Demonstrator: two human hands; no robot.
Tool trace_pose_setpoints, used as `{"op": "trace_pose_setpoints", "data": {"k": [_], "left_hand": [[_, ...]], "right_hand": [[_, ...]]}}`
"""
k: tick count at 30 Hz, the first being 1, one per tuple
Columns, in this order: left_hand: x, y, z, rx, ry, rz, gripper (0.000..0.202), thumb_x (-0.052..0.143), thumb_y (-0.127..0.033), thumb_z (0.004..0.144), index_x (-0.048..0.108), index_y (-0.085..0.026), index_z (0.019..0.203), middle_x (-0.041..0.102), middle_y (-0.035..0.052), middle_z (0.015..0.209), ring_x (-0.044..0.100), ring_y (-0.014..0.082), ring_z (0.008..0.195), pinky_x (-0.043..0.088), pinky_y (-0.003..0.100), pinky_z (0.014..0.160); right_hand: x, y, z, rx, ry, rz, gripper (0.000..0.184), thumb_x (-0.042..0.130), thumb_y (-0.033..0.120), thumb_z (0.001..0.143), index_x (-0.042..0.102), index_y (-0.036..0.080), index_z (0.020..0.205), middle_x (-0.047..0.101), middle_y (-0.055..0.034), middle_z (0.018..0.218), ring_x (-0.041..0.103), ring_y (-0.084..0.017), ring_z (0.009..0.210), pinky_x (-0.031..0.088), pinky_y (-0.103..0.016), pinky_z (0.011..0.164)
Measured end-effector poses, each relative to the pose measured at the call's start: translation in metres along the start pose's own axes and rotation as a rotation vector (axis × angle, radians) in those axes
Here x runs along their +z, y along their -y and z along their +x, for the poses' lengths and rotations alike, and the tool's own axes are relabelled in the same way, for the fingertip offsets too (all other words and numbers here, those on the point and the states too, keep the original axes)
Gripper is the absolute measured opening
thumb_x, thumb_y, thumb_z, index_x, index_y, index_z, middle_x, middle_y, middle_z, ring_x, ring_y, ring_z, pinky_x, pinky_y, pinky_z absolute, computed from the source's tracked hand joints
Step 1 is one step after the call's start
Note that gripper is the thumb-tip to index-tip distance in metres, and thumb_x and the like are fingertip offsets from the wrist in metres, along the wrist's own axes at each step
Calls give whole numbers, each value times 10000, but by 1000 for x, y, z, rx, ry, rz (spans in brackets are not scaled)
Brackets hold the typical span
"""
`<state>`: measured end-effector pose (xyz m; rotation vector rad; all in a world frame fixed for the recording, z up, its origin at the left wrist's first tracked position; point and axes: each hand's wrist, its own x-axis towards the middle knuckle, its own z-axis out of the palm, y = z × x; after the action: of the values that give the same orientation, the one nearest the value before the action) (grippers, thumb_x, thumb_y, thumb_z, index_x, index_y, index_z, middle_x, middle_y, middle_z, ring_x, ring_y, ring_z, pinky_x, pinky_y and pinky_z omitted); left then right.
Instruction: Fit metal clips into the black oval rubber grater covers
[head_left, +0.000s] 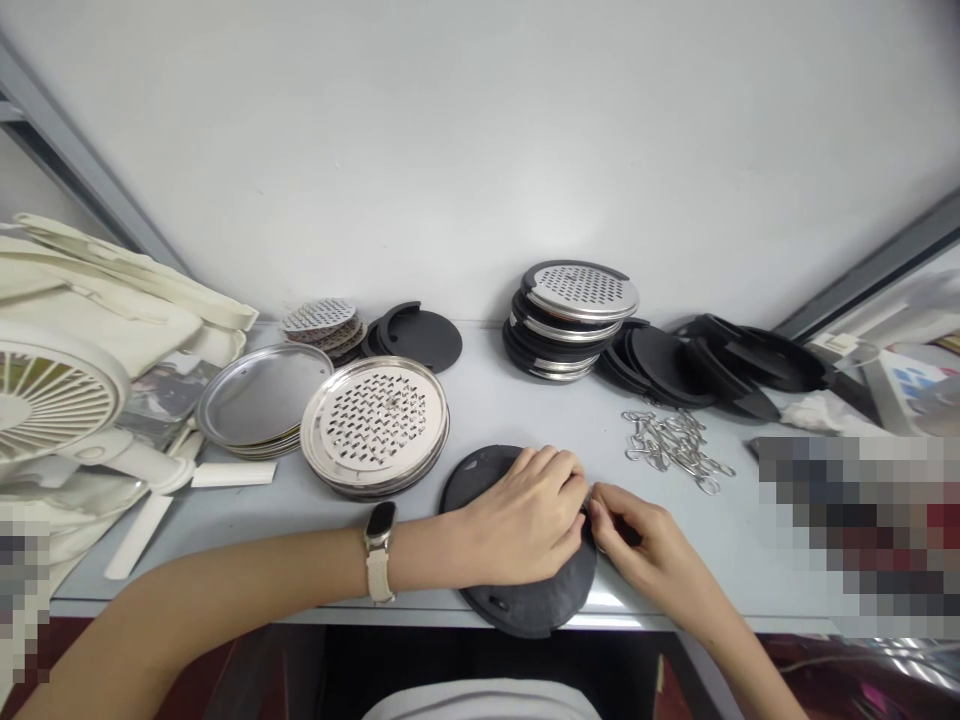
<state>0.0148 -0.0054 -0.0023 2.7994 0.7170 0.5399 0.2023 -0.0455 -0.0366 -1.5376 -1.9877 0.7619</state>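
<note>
A round black plastic disc (491, 590) lies at the table's front edge, its near rim reaching over it. Across its top rests my left hand (532, 515), fingers closed and curled over the disc's right side. My right hand (637, 535) pinches with thumb and forefinger at that same right rim, touching or almost touching the left fingers. What sits in this pinch is hidden. To the right of the hands lies a loose pile of bent wire clips (671, 450). Left of the disc stands a stack of round metal grater plates (382, 425).
Plain metal discs (262, 395) are stacked at left, beside a white fan (60, 400). Small grater plates (319, 315) and black discs (427, 340) sit behind. A stack of black-rimmed graters (574, 320) stands at the back wall; more black parts (667, 365) lie right of it.
</note>
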Motion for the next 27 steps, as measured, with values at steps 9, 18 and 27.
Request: {"op": "trace_pose_setpoints", "data": {"k": [9,18,27], "left_hand": [[2,1,0,2,-8,13,156,412,-171,910,512,-99,1007,507,111,995,469,232,955,409,361,882],[2,1,0,10,3,28,167,399,-178,918,517,-94,1001,505,111,989,466,230,951,410,359,881],[-1,0,0,6,9,22,171,391,-177,925,523,-95,998,504,107,987,466,226,955,406,355,896]], "right_hand": [[0,0,-1,-9,3,-1,330,349,345,964,349,214,661,396,38,619,398,-133,578,329,-243,544],[0,-1,0,-12,6,7,330,344,338,963,346,214,658,401,35,622,404,-135,585,337,-244,552],[1,-1,0,1,9,21,329,347,337,963,349,212,658,397,38,622,402,-133,589,339,-240,557]]}}
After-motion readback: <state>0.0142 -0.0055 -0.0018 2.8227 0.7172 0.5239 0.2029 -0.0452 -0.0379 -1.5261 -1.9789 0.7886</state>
